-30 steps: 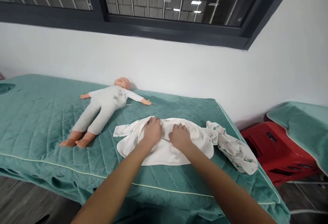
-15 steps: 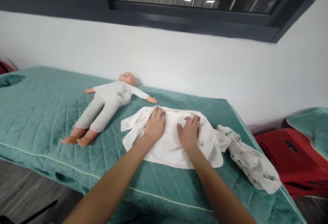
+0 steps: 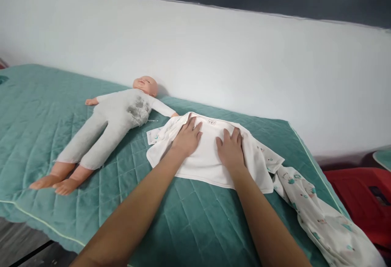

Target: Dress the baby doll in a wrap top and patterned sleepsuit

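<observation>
- On the green quilted bed (image 3: 189,218), directly beneath your fingers, lies the white shirt (image 3: 207,153), its front open, the neck edge and label (image 3: 211,122) away from you.
- Its long axis runs side to side, sleeve to sleeve, across the line of your forearms; the bare middle panel sits between your two hands.
- Your left hand (image 3: 187,140) rests on the left half, fingers spread and loose, tips against the folded flap near the neck.
- Your right hand (image 3: 230,148) mirrors it on the right half, fingers parted, thumb pointing inward; whether any tips are tucked under the flap is hard to tell.
- To the left, nearer your left hand, the doll (image 3: 114,108) lies aslant, head towards the wall, one arm reaching to the shirt's upper left edge.
- To the right, nearer your right hand, a patterned garment (image 3: 330,222) trails away from the shirt's right sleeve.
</observation>
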`<move>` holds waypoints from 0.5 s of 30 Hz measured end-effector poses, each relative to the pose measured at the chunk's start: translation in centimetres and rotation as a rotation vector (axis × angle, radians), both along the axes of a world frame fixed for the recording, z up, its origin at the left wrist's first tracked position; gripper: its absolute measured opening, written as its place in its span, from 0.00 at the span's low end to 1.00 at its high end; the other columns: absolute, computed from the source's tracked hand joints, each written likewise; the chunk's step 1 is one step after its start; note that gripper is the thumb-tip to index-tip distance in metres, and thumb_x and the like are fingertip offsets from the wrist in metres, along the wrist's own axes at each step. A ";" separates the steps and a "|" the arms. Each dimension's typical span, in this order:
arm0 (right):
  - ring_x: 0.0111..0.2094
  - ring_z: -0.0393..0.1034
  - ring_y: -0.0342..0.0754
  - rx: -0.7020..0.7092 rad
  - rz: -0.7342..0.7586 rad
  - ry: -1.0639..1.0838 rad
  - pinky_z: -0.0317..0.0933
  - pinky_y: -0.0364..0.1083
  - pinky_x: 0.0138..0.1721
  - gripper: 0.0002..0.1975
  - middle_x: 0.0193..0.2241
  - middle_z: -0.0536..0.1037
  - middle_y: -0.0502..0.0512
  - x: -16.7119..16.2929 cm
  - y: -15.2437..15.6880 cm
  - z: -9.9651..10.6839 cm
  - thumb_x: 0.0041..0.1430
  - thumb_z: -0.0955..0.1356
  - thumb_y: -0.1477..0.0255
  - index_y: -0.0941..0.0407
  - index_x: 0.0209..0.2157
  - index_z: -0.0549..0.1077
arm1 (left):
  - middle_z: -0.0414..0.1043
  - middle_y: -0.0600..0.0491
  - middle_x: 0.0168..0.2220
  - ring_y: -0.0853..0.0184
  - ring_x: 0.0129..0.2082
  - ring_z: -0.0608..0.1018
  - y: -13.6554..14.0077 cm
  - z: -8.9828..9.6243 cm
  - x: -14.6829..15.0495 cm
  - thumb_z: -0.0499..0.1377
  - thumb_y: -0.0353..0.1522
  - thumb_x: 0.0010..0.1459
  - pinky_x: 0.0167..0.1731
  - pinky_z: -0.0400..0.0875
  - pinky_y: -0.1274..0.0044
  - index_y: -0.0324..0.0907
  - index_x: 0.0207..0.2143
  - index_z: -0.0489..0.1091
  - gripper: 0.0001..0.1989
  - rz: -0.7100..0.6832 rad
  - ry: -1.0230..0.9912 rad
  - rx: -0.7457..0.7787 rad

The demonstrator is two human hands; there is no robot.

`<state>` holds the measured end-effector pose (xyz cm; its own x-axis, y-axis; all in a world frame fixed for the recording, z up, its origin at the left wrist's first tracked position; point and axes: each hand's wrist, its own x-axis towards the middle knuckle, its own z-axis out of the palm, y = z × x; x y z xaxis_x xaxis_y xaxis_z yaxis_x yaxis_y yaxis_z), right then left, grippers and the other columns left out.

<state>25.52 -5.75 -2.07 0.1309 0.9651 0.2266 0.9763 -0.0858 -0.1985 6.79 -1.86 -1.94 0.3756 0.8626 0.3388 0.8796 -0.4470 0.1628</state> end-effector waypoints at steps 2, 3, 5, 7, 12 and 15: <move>0.66 0.50 0.71 -0.034 -0.007 0.007 0.44 0.61 0.65 0.28 0.67 0.49 0.78 0.0 0.1 -0.1 0.69 0.56 0.61 0.64 0.62 0.60 | 0.54 0.40 0.69 0.53 0.73 0.44 0.0 -0.3 -0.1 0.44 0.36 0.70 0.68 0.51 0.59 0.37 0.64 0.62 0.25 -0.026 0.012 0.001; 0.66 0.51 0.70 -0.049 -0.009 0.007 0.44 0.61 0.65 0.28 0.67 0.51 0.78 0.0 0.1 -0.2 0.69 0.56 0.61 0.64 0.62 0.60 | 0.57 0.40 0.68 0.53 0.73 0.45 0.1 -0.4 -0.1 0.44 0.36 0.70 0.68 0.51 0.59 0.36 0.62 0.63 0.24 -0.037 0.017 -0.003; 0.64 0.54 0.69 -0.059 -0.006 -0.006 0.45 0.60 0.64 0.28 0.65 0.55 0.78 0.0 0.3 -0.3 0.69 0.56 0.62 0.66 0.62 0.61 | 0.61 0.39 0.65 0.53 0.72 0.48 0.3 -0.4 0.0 0.45 0.35 0.70 0.68 0.53 0.60 0.34 0.60 0.66 0.23 -0.045 0.013 -0.013; 0.63 0.57 0.68 -0.040 -0.001 -0.034 0.46 0.60 0.64 0.28 0.63 0.59 0.78 0.0 0.4 -0.4 0.69 0.56 0.63 0.66 0.62 0.61 | 0.63 0.40 0.63 0.53 0.71 0.51 0.6 -0.1 0.0 0.46 0.34 0.69 0.67 0.55 0.61 0.34 0.57 0.68 0.21 -0.055 -0.009 -0.009; 0.65 0.55 0.66 0.003 0.083 -0.035 0.48 0.60 0.64 0.26 0.63 0.61 0.78 0.2 -0.2 0.4 0.69 0.56 0.66 0.68 0.60 0.63 | 0.69 0.41 0.59 0.55 0.65 0.64 -2.6 1.8 0.2 0.47 0.29 0.68 0.63 0.61 0.61 0.36 0.47 0.73 0.16 -0.055 -0.115 0.018; 0.68 0.50 0.61 0.036 0.270 0.032 0.48 0.58 0.66 0.23 0.66 0.59 0.71 -0.4 -2.9 1.6 0.69 0.57 0.70 0.64 0.60 0.66 | 0.75 0.42 0.50 0.56 0.54 0.73 -11.4 1.5 0.2 0.48 0.29 0.66 0.56 0.68 0.58 0.40 0.48 0.73 0.16 -0.127 -0.255 -0.104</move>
